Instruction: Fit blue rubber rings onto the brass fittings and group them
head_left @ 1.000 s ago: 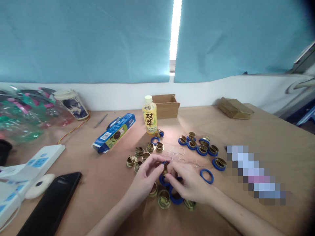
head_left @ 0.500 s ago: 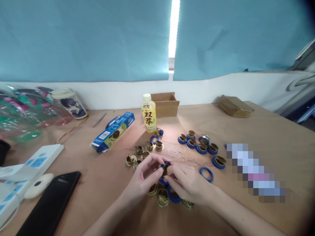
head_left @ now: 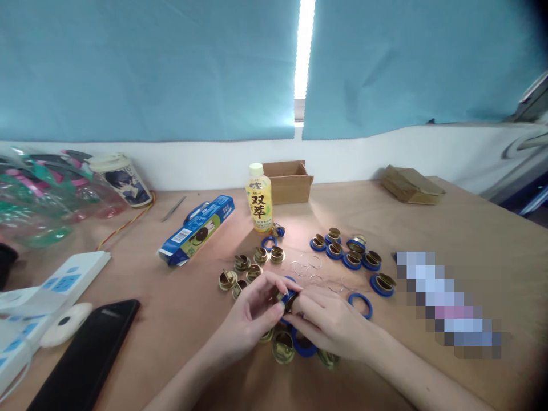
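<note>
My left hand [head_left: 252,311] and my right hand [head_left: 327,319] meet at the middle of the table, fingers closed round one brass fitting with a blue ring [head_left: 289,298]. Fingertips partly cover it. Below them lie loose brass fittings [head_left: 283,346] and a blue ring [head_left: 303,342]. More brass fittings [head_left: 228,279] sit to the left of my hands. Several brass fittings with blue rings [head_left: 352,260] stand to the right, near a single blue ring [head_left: 360,306]. Thin wire rings [head_left: 315,262] lie just beyond my fingers.
A yellow-labelled bottle [head_left: 259,200], a cardboard box [head_left: 289,185] and a blue carton [head_left: 197,231] stand behind. Leftward are a black phone [head_left: 85,354], a power strip [head_left: 64,285], a cup [head_left: 124,180] and spray bottles [head_left: 38,200]. A blurred item [head_left: 447,305] lies at right.
The held fitting has turned between my fingers, and its blue ring now shows tilted. My left fingers have shifted slightly over it. The view has moved a little.
</note>
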Tool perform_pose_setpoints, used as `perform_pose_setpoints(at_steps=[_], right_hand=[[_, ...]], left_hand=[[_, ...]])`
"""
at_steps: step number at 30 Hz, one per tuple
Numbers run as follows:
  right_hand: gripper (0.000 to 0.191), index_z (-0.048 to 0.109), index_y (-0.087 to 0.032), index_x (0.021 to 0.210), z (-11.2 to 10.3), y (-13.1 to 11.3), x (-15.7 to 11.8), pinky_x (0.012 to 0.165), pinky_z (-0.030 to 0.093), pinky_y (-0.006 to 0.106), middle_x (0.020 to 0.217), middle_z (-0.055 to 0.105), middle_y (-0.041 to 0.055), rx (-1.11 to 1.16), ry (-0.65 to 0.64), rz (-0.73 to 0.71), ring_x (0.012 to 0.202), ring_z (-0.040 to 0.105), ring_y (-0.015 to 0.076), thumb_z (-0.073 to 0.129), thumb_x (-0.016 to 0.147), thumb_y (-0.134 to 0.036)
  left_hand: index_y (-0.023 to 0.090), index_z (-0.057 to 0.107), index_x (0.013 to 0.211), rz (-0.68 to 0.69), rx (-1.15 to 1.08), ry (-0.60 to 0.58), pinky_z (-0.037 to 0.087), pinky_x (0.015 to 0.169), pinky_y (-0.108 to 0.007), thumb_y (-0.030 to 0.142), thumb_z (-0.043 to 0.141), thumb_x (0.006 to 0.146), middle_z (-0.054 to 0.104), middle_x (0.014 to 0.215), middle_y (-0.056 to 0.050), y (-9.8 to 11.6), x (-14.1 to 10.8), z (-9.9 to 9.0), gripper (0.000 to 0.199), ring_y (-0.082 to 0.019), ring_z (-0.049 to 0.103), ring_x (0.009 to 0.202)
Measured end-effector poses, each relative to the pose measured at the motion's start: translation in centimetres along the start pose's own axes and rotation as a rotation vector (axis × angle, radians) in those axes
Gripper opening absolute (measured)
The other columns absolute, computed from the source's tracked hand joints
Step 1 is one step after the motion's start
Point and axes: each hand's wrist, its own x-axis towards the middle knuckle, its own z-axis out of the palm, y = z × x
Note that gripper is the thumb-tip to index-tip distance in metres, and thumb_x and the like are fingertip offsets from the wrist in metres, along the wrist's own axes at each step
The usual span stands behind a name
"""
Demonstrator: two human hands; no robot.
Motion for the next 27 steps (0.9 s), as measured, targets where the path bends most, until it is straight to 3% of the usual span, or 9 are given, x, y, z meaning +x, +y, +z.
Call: perform_pose_setpoints(at_steps=[9,13,17,23,27], right_hand=[[0.016,0.053,-0.018,0.082,-0.28,-0.46,0.14,0.055,0.039,0.027,0.068,0.058,0.0014,0.039,0.038,0.006,0.061,0.051,0.0146,0.051,0.098,-0.021],[0.008,0.052,-0.019,0.091,-0.28,-0.38,0.10,0.056,0.040,0.026,0.071,0.059,-0.0002,0.112,0.082,0.081,0.061,0.052,0.0132,0.052,0.098,-0.023],[0.020,0.046,-0.022,0.084,-0.04,-0.11,-0.18,0.050,0.036,0.024,0.064,0.051,-0.0052,0.186,0.117,0.237,0.052,0.047,0.0104,0.061,0.093,-0.032],[0.020,0.042,-0.023,0.084,0.07,-0.48,-0.18,0.042,0.030,0.021,0.064,0.044,-0.0088,0.339,0.050,0.384,0.043,0.039,0.0056,0.061,0.091,-0.026],[0.014,0.043,-0.022,0.084,-0.18,-0.59,-0.01,0.042,0.032,0.019,0.065,0.048,-0.0071,0.389,-0.004,0.404,0.047,0.045,0.0070,0.056,0.090,-0.020]], left_hand=[[0.020,0.059,0.096,0.010,-0.002,0.021,0.045,0.098,-0.033,0.027,0.064,0.092,0.068,0.114,-0.008,0.49,0.10,0.10,0.009,-0.021,0.059,0.111],[0.021,0.059,0.097,-0.017,0.007,0.075,0.046,0.097,-0.033,0.027,0.063,0.093,0.067,0.117,-0.008,0.21,-0.07,-0.18,0.008,-0.022,0.059,0.113],[0.022,0.060,0.099,-0.025,-0.010,0.084,0.047,0.094,-0.032,0.027,0.062,0.094,0.067,0.117,-0.006,-0.16,-0.18,-0.33,0.007,-0.021,0.061,0.110],[0.022,0.060,0.097,-0.023,-0.018,0.113,0.048,0.092,-0.032,0.027,0.064,0.093,0.068,0.114,-0.007,0.26,0.02,-0.12,0.007,-0.022,0.062,0.108],[0.021,0.061,0.094,-0.024,-0.018,0.107,0.049,0.090,-0.031,0.027,0.067,0.090,0.069,0.112,-0.007,0.61,0.00,0.09,0.010,-0.021,0.063,0.105]])
